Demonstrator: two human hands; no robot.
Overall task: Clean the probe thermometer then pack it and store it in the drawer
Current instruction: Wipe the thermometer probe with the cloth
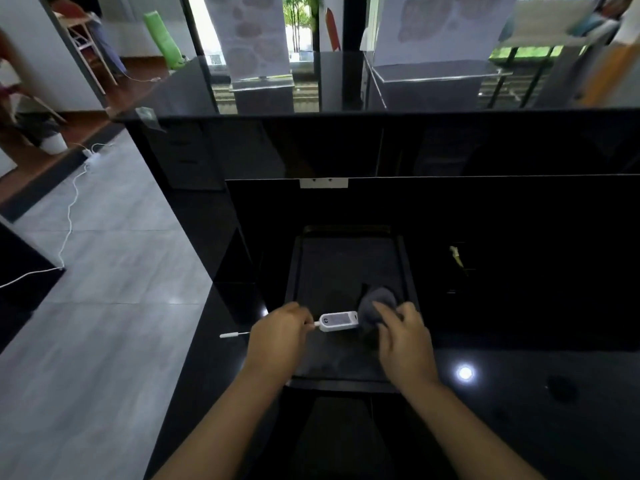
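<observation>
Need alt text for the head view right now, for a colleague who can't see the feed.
Two bare hands work over a black tray on a dark counter: the left hand grips the white probe thermometer by its probe, tip pointing left, while the right hand presses a grey cloth against its body's right end.

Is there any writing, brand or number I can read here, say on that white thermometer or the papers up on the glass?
No text can be read.
Thermometer: its grey screen and round button mark are too blurred.
Papers on the glass: only faint grey blotches, no legible words.
White tag on the black panel: two dark dots, no lettering.
</observation>
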